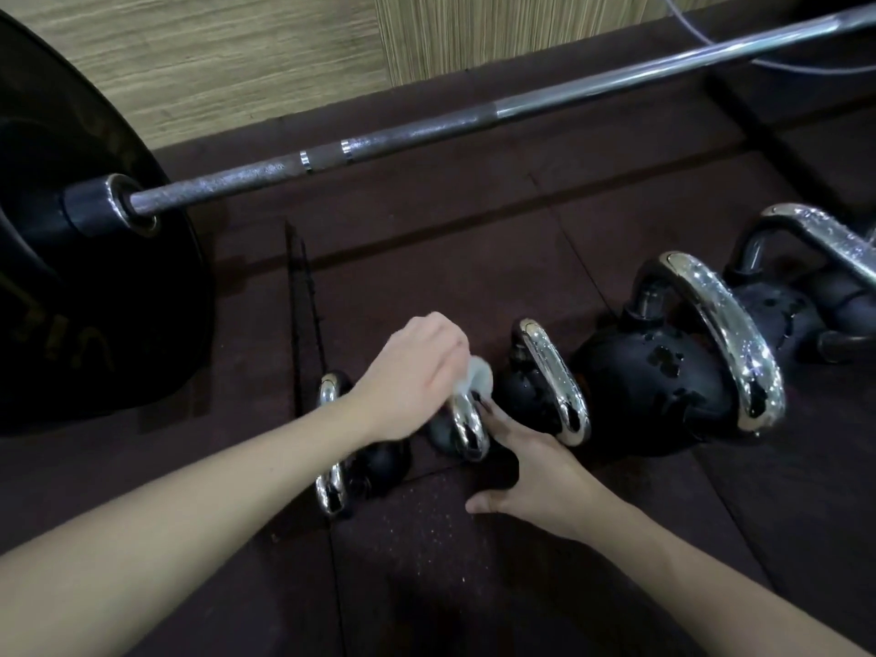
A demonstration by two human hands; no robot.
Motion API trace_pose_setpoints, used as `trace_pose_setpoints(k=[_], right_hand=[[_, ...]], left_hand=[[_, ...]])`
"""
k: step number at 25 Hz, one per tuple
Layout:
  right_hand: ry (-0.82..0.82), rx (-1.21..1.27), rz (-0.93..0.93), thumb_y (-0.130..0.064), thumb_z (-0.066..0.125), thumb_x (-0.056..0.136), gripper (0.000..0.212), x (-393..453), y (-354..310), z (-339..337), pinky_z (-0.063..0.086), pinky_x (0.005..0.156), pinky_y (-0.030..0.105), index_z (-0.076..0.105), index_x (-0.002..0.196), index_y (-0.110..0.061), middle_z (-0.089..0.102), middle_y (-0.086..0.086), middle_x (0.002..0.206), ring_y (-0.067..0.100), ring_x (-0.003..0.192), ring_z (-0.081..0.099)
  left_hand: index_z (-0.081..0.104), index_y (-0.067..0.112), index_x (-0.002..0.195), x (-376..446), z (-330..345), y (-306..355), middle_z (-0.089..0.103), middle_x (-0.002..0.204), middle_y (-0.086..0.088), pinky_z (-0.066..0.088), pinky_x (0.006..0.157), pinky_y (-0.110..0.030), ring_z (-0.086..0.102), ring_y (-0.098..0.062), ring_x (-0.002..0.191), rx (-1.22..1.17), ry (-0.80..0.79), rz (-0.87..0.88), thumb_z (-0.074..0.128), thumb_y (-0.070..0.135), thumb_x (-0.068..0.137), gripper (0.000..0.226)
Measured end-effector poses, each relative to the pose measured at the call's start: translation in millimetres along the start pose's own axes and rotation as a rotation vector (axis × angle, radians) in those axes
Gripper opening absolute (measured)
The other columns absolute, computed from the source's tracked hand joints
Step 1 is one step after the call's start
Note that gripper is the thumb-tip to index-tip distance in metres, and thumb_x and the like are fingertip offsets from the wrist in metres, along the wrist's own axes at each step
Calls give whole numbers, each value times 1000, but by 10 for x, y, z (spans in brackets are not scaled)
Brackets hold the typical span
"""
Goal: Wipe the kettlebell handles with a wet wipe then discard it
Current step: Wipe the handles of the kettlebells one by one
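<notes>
Several black kettlebells with chrome handles stand in a row on the dark rubber floor, growing larger to the right. My left hand (417, 377) is shut on a white wet wipe (476, 379) and presses it on the top of the second kettlebell's handle (467, 429). My right hand (531, 471) rests against that small kettlebell's right side, fingers flat on its body and thumb spread. The smallest kettlebell (332, 471) stands left of it, partly under my left forearm. To the right stand a third kettlebell (554, 377), a big one (725, 343) and a fifth kettlebell (820, 239).
A barbell (426, 130) lies across the floor behind the kettlebells, with a large black plate (85, 286) at the left. A wood-grain wall (237, 54) runs along the back. Dark floor mats (426, 561) spread toward me.
</notes>
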State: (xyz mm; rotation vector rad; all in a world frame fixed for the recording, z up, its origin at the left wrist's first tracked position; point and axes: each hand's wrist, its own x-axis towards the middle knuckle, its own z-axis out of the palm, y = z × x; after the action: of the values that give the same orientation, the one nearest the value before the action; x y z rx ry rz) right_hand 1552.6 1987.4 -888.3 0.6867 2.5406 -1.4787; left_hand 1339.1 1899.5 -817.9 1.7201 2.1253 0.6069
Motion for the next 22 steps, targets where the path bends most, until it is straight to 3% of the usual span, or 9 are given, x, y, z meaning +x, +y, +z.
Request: trace_pose_setpoints(k=[2,4,6,9,12,15,17,20,22], right_hand=[[-19,-3,9,-54,92,69,122,17,20,-5,11,129,24,16,165,-46,0,-47,163,-12,152,12],[-27,-12,2,-56,92,68,122,14,14,-9,13,132,31,17,165,-46,0,-46,163,-10,154,12],[-20,-4,-11,-56,93,67,124,7,-1,-18,18,132,31,16,164,-48,10,-43,165,-9,155,18],[-16,41,13,-55,94,67,121,-6,-13,-22,35,126,33,23,163,-44,44,-32,156,-8,146,40],[-15,40,20,-57,93,67,117,-13,-58,-15,41,122,34,24,161,-46,47,-30,154,-6,142,44],[7,12,17,-58,92,67,118,-8,-59,-27,34,125,29,24,163,-44,41,-27,160,-4,148,38],[-8,-9,25,-58,91,68,122,-8,-35,-30,22,128,26,17,164,-48,20,-36,166,-6,153,21],[-33,-3,25,-54,92,70,121,14,-12,-35,12,127,25,16,164,-49,-1,-52,160,-9,153,10],[-25,-13,19,-55,91,70,121,7,-17,-41,13,128,25,15,164,-49,1,-51,160,-9,154,11]], left_hand=[[53,16,87,201,-98,-5,56,92,5,47,92,-45,52,-14,88,-459,-59,-400,41,31,103,25],[52,17,86,243,-128,16,55,90,7,46,90,-39,52,-11,85,-516,-86,-483,40,32,102,25],[58,20,94,62,-53,36,56,101,8,45,103,-43,55,-14,102,-141,-65,-146,39,32,107,26],[66,21,113,-328,54,193,60,120,2,26,126,-54,50,-25,132,501,-163,467,46,39,104,28],[63,20,126,-370,51,182,60,128,-2,22,128,-52,51,-28,134,653,-209,660,49,44,105,35],[62,22,123,-159,-75,-7,58,122,2,29,123,-47,49,-20,128,390,-143,369,46,58,104,44],[58,24,114,12,-163,-83,55,112,8,43,105,-42,52,-17,113,168,-138,114,44,56,106,36],[55,20,106,205,-211,-46,55,97,10,42,80,-33,52,-14,93,-343,-178,-364,43,47,109,29],[56,18,111,76,-180,14,57,109,7,44,91,-35,53,-13,103,-144,-140,-197,43,43,109,29]])
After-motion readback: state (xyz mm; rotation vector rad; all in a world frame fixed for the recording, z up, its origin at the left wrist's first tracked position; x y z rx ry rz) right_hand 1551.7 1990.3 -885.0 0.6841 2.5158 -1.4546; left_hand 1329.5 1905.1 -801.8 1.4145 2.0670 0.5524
